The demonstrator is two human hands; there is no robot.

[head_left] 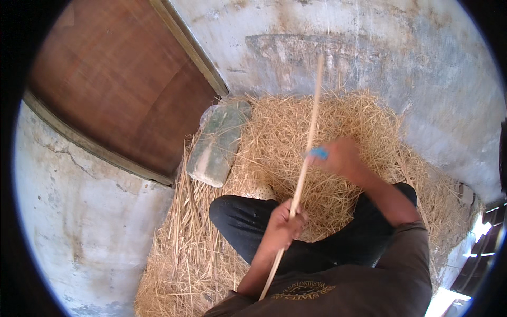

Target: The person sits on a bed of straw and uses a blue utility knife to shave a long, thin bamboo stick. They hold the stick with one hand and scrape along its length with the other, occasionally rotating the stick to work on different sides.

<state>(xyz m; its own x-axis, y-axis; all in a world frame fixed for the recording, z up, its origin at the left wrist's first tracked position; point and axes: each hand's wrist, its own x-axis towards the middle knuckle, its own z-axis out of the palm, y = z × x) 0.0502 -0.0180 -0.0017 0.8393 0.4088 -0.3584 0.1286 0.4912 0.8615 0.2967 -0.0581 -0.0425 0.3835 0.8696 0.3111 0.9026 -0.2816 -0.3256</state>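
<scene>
My left hand (288, 222) is closed round a long, pale bamboo or wooden stick (301, 182). The stick slants up from beside my torso, its far end rising in front of the wall. Higher along it, my right hand (340, 157) is closed and smeared by motion. A small bright blue object (319, 153) shows at its fingers, right against the stick; its exact kind is too blurred to make out. Both hands are over my crossed legs (338, 245) in dark trousers.
Shavings and straw-like strips (296, 121) cover the floor around me. A greyish-green stone-like block (219, 145) lies at the left, beside loose thin sticks (185, 203). A plastered wall (369, 58) rises ahead, and a brown door panel (121, 74) stands at the upper left.
</scene>
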